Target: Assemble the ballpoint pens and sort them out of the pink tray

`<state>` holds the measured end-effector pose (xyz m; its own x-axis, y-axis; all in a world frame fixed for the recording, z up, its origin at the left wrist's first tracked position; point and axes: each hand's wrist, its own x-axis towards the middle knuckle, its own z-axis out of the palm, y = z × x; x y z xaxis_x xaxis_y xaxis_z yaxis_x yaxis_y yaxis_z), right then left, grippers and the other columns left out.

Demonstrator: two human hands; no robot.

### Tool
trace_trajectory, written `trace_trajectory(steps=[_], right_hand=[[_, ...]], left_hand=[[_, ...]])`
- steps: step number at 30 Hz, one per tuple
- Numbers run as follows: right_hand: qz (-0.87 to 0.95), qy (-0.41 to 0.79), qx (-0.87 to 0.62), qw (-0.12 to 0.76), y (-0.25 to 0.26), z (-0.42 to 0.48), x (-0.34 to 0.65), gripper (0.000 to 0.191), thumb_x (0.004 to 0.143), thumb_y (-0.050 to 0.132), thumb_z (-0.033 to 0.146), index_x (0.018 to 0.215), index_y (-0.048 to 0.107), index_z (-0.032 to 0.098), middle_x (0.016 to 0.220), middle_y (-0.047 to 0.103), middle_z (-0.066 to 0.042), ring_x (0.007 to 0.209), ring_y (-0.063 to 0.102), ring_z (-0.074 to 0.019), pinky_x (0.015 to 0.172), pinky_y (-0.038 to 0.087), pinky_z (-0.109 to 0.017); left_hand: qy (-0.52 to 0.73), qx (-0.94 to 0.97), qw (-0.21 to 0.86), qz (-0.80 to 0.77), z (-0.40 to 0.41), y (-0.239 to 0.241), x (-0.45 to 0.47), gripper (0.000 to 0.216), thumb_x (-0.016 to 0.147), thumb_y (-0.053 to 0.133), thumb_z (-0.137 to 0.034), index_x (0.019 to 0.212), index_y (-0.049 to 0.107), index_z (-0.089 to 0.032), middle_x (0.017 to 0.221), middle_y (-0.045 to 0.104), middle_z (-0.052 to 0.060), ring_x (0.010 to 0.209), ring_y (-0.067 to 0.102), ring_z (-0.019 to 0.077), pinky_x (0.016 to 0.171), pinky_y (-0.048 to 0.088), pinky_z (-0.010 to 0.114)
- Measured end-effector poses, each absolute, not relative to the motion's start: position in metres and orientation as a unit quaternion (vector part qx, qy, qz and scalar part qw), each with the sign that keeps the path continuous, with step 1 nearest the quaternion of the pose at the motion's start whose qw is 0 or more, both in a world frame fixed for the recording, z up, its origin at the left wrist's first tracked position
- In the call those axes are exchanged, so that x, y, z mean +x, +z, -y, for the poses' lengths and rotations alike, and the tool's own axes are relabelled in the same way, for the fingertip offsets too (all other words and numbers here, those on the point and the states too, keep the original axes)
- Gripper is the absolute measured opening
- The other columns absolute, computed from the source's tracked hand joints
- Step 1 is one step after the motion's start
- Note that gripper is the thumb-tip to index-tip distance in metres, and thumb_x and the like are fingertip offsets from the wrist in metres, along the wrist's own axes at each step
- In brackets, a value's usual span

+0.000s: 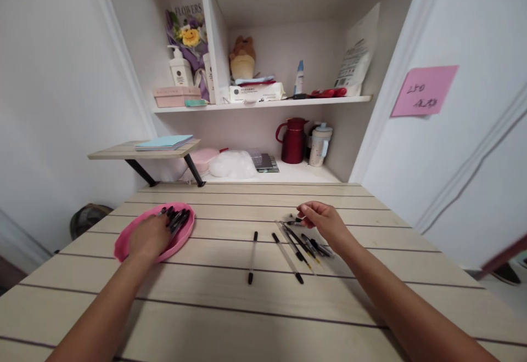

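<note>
A pink plate [123,247] lies on the wooden table [263,307] at the left, with several black pens [178,219] in it. My left hand [150,236] rests over the plate, its fingers on those pens; whether it grips one is hidden. At the right of centre several pens [302,244] lie loose on the table, and one lone pen [252,256] lies to their left. My right hand [323,222] is above the far end of the loose pens, its fingertips pinched on a small dark pen part [297,220].
Behind the table stand shelves with a red jug [293,140], a white cup [319,145], bottles, a wipes pack and a plush toy. A small raised shelf [142,151] with a blue book sits at the back left. A pink note [424,90] hangs on the right wall.
</note>
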<state>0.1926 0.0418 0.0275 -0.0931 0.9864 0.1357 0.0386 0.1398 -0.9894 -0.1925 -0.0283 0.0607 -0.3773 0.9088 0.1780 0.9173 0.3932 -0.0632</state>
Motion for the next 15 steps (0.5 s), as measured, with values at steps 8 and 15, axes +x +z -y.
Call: trace_trajectory(steps=[8,15], right_hand=[[0.561,0.455,-0.457,0.519,0.03,-0.049,0.202,0.025,0.066,0.057,0.041,0.072,0.059,0.016,0.067,0.061,-0.002,0.049,0.053,-0.0093,0.045,0.037,-0.022],[0.652,0.362,-0.532,0.402,0.024,-0.058,0.219,0.019,0.066,0.055,0.034,0.067,0.058,0.015,0.056,0.057,0.0,0.048,0.052,-0.0106,0.045,0.035,-0.021]], left_hand=[[-0.138,-0.729,-0.053,0.668,0.028,0.055,-0.095,0.017,0.072,0.045,-0.023,0.08,0.06,-0.02,0.085,0.062,0.005,0.08,0.053,0.0184,0.069,0.035,0.026],[-0.145,-0.755,-0.091,0.633,0.026,0.027,-0.02,0.017,0.073,0.043,-0.027,0.084,0.053,-0.019,0.086,0.058,0.006,0.077,0.052,0.0184,0.064,0.033,0.027]])
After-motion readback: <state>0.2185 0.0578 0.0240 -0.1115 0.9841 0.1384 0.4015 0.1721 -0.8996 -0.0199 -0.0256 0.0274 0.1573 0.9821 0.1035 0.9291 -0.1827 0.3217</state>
